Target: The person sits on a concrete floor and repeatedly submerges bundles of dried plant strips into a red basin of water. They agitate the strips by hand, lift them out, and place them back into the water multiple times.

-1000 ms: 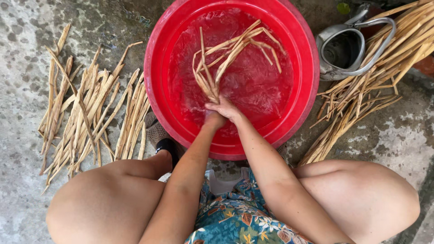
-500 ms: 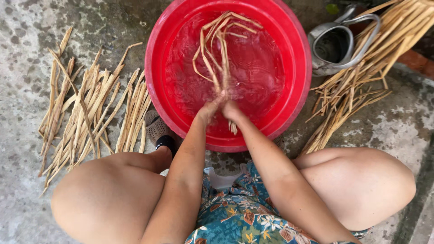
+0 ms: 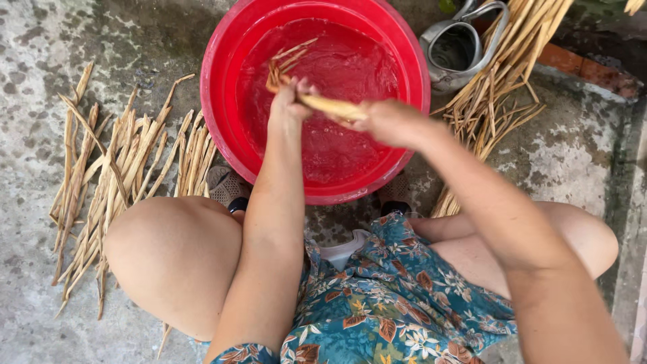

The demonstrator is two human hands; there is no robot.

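Head view: left hand point(image 3: 288, 101) and right hand point(image 3: 384, 121), both closed, grip one bundle of pale strips point(image 3: 323, 104) above the water-filled red basin point(image 3: 222, 135). Dry strips point(image 3: 121, 175) lie on the concrete floor, left. Metal kettle point(image 3: 458, 54) beside the basin.

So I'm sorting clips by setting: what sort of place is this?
Probably an outdoor yard or work spot at ground level: a rough stained concrete floor, a red basin of water set on it, and dried stalks spread beside it.
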